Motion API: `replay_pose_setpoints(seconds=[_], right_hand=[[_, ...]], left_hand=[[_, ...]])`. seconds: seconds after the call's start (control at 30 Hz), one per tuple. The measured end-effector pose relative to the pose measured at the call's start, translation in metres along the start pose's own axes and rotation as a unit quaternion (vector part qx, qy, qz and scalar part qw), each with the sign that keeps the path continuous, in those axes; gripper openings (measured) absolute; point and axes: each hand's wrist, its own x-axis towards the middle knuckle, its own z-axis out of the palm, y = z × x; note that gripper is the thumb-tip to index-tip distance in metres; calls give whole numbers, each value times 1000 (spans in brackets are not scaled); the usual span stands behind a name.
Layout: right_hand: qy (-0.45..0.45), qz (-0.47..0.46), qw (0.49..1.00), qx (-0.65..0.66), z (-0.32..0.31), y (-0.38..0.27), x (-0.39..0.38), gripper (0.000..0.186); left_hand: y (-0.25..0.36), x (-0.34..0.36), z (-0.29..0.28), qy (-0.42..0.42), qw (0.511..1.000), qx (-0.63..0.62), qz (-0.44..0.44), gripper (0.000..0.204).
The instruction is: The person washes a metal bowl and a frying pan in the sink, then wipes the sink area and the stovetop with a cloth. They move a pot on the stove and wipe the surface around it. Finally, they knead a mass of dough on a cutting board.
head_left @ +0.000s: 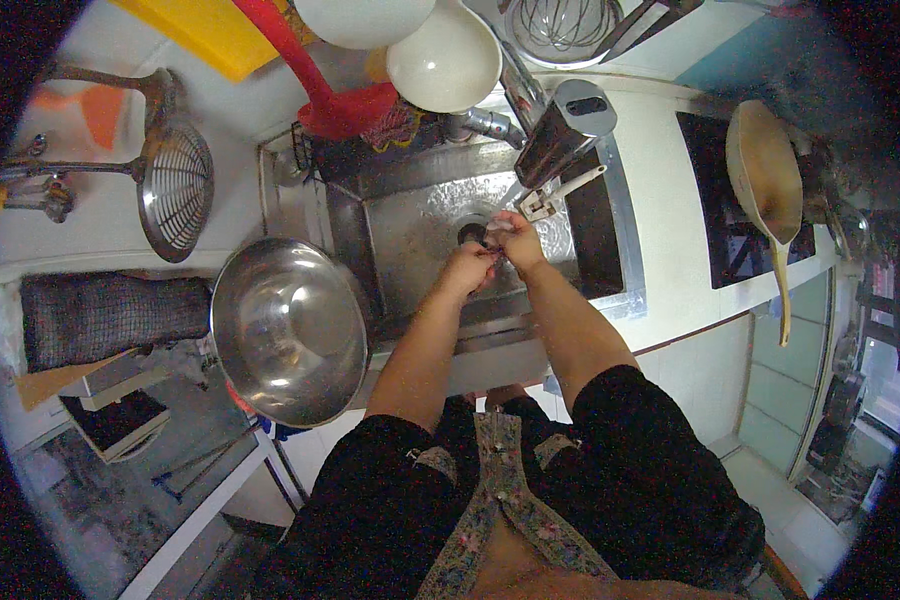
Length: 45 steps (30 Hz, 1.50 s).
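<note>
Both of my hands are close together over the steel sink [410,280], with wet metal below them. My left hand [470,268] is closed, its fingers pinched near a small dark piece. My right hand [515,243] meets it from the right, fingers curled, with something small and pale at the fingertips. What the two hands hold is too small and blurred to name. The dark round drain [472,233] lies just beyond my fingers. A white-handled tool [565,194] sits on the sink's right side, just past my right hand.
A large steel bowl [290,335] stands left of the sink. A shiny upright container [567,132] is by the faucet [490,125]. A red ladle [345,105], white bowl [444,58] and slotted skimmer [177,190] hang around. A wooden-handled pan [765,170] rests on the right-hand stove.
</note>
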Motion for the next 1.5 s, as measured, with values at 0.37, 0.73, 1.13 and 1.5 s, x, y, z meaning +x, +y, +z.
replay_pose_setpoints(seconds=[0.37,0.73,1.13,1.5], right_hand=[[-106,122,987,-24,-8,-2,3,50],[171,155,972,-47,20,35,26,45],[-16,304,938,164,3,17,5,29],[-57,313,931,179,-19,-54,-55,19]], left_hand=[[11,-15,-16,46,994,86,44,15],[2,-3,11,144,988,16,60,22],[-42,73,19,336,923,97,161,28],[6,132,36,57,982,-157,-86,30]])
